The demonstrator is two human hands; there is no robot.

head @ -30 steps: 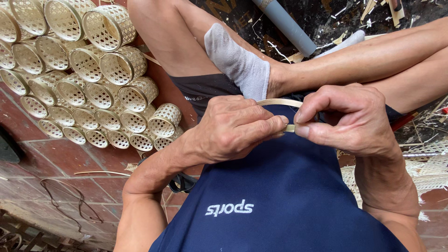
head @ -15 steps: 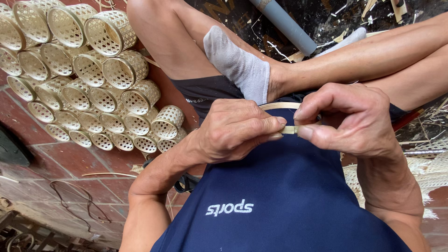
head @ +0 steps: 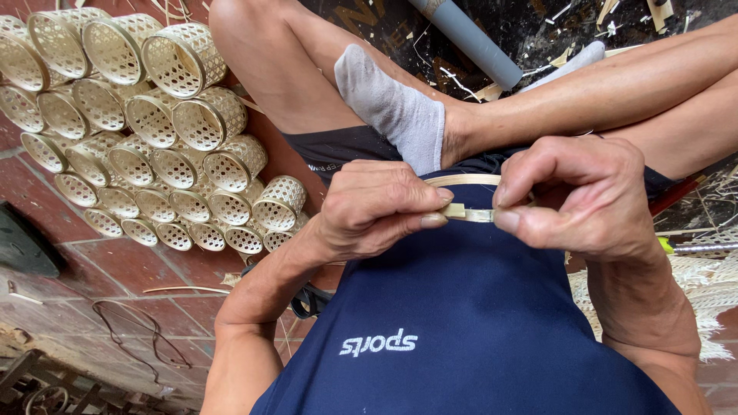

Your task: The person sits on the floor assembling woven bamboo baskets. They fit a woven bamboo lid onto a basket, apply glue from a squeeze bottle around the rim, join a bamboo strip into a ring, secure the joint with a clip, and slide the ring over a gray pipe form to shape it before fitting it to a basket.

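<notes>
A thin pale bamboo strip (head: 470, 213), bent into a loop, is held in front of my chest over my dark blue shirt. My left hand (head: 377, 207) pinches one end of it between thumb and forefinger. My right hand (head: 580, 196) pinches the other end, fingertips almost meeting the left ones. The back of the loop (head: 461, 180) curves behind my fingers, close to my heel in a grey sock (head: 392, 107). My crossed bare legs lie just beyond the hands.
Several small woven bamboo baskets (head: 154, 146) lie stacked on their sides at the left on a red tile floor (head: 131, 269). A grey pipe (head: 469, 42) lies at the top. Bamboo scraps and strips (head: 707, 284) lie at the right. A cord (head: 146, 330) lies lower left.
Both hands have kept their pinch on the strip and drifted slightly lower and right in view. The loop looks a little tighter between the fingers.
</notes>
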